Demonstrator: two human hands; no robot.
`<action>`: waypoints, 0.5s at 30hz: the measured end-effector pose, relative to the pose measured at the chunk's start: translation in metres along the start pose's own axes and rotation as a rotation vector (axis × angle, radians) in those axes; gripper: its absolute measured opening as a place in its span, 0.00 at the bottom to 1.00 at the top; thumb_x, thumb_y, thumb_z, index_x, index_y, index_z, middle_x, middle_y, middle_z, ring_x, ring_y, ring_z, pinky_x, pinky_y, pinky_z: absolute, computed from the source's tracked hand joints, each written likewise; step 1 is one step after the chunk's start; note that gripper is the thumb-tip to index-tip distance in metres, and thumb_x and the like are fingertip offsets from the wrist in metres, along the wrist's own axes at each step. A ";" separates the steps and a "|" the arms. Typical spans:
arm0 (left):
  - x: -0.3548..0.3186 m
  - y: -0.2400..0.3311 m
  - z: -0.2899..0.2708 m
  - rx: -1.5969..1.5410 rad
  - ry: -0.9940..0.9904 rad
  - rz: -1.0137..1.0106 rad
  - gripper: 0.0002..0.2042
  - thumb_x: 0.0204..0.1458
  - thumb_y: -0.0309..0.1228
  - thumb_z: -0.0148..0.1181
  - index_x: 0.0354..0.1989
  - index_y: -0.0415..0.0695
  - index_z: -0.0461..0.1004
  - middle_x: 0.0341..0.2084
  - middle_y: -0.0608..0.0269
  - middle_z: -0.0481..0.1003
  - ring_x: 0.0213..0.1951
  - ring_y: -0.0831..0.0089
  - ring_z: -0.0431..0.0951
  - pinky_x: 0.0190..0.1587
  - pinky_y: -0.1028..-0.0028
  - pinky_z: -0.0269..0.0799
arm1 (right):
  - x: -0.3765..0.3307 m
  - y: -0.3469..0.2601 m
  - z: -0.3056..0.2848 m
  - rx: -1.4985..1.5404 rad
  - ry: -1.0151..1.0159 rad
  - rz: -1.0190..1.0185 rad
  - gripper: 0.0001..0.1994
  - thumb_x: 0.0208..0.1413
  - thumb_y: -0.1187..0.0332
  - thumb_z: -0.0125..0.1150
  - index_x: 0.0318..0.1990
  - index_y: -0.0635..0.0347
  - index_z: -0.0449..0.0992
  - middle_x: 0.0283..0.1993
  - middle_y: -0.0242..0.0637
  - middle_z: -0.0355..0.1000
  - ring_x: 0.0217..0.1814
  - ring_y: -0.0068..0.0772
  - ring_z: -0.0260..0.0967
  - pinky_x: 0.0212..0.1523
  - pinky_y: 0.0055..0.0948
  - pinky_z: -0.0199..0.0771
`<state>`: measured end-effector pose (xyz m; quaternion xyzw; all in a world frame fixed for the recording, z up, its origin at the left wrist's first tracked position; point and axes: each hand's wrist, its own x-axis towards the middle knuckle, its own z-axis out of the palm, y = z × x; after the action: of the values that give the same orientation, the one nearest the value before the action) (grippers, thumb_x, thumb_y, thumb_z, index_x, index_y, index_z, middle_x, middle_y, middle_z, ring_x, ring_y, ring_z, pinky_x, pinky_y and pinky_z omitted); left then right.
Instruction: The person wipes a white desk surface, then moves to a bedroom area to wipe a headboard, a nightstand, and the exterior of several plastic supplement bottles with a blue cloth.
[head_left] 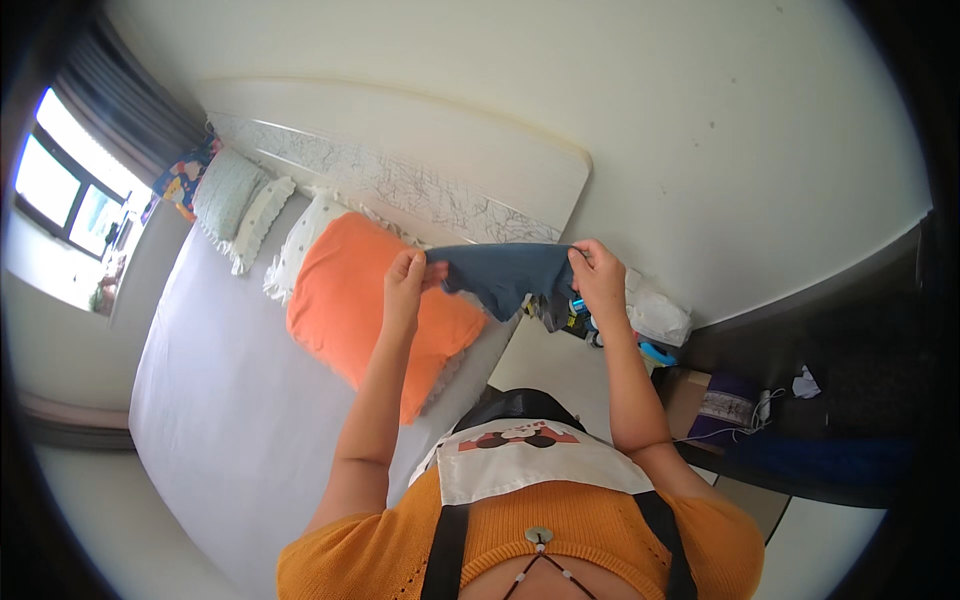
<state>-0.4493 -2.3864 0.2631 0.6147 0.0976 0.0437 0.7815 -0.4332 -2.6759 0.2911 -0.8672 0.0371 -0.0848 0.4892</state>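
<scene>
Between my two hands a small dark blue cloth garment (502, 274) is held up, its top edge stretched nearly straight. My left hand (406, 282) pinches the left end of that edge, with some fingers behind the cloth. At the other end my right hand (600, 278) has thumb and fingers closed on the corner. The lower edge hangs loose and uneven, and its exact cut is hard to make out. Behind my left hand, an orange pillow (350, 290) lies on the bed.
The bed (220, 400) has a pale sheet, a white headboard (400, 130) and several more pillows (230, 195). Beyond my right hand are a white plastic package (658, 315) and small items on a cabinet. A dark shelf at right bears a purple bundle (725, 405) and a white cable (757, 415).
</scene>
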 end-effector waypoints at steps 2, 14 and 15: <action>0.039 0.003 -0.006 0.030 -0.107 0.129 0.12 0.61 0.28 0.49 0.51 0.38 0.66 0.46 0.53 0.74 0.49 0.70 0.75 0.52 0.73 0.69 | 0.021 -0.014 0.019 0.437 -0.076 0.184 0.07 0.59 0.70 0.54 0.42 0.62 0.74 0.27 0.39 0.77 0.26 0.33 0.76 0.28 0.27 0.73; 0.281 0.071 -0.003 0.937 0.104 0.983 0.38 0.46 0.26 0.63 0.65 0.32 0.49 0.55 0.38 0.63 0.57 0.44 0.62 0.61 0.57 0.56 | 0.172 -0.125 0.139 -0.593 0.097 -0.802 0.19 0.52 0.75 0.55 0.53 0.65 0.67 0.43 0.46 0.72 0.48 0.44 0.68 0.59 0.41 0.62; 0.288 0.068 0.000 0.962 0.098 0.986 0.36 0.45 0.25 0.62 0.63 0.32 0.51 0.53 0.39 0.64 0.56 0.45 0.63 0.61 0.57 0.57 | 0.186 -0.116 0.147 -0.690 0.117 -0.837 0.20 0.51 0.75 0.55 0.53 0.65 0.67 0.41 0.45 0.72 0.46 0.44 0.68 0.58 0.42 0.62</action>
<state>-0.1646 -2.3159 0.3010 0.8630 -0.1497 0.3735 0.3056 -0.2258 -2.5192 0.3362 -0.9119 -0.2585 -0.3033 0.0978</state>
